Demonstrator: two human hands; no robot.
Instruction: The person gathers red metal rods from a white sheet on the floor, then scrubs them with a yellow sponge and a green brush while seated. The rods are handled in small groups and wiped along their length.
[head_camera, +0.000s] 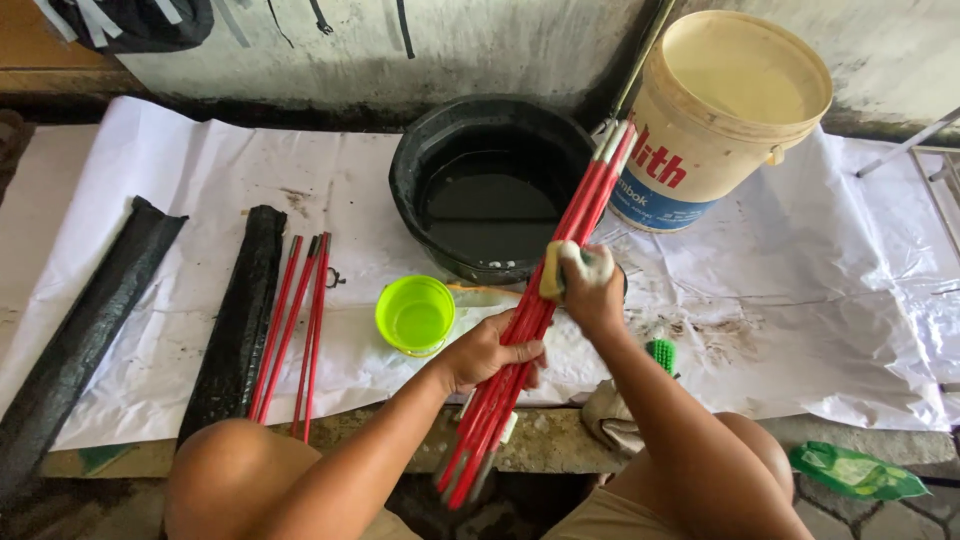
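My left hand (492, 352) grips a bundle of thin red rods (575, 215) near its lower half. The bundle slants from my lap up to the rim of a black basin (410, 170) holding dark water. My right hand (592, 288) presses a yellowish sponge or cloth (578, 262) against the rods, just above my left hand. The rods have pale tips at their upper end, near a cream plastic bucket (700, 150).
A small lime-green bowl (415, 315) sits left of my hands. Several more red rods (295, 325) lie on white paper (800, 290) beside two black rolled strips (240, 315). A green-bristled brush (661, 352), a rag and a green packet (860, 472) lie at the right.
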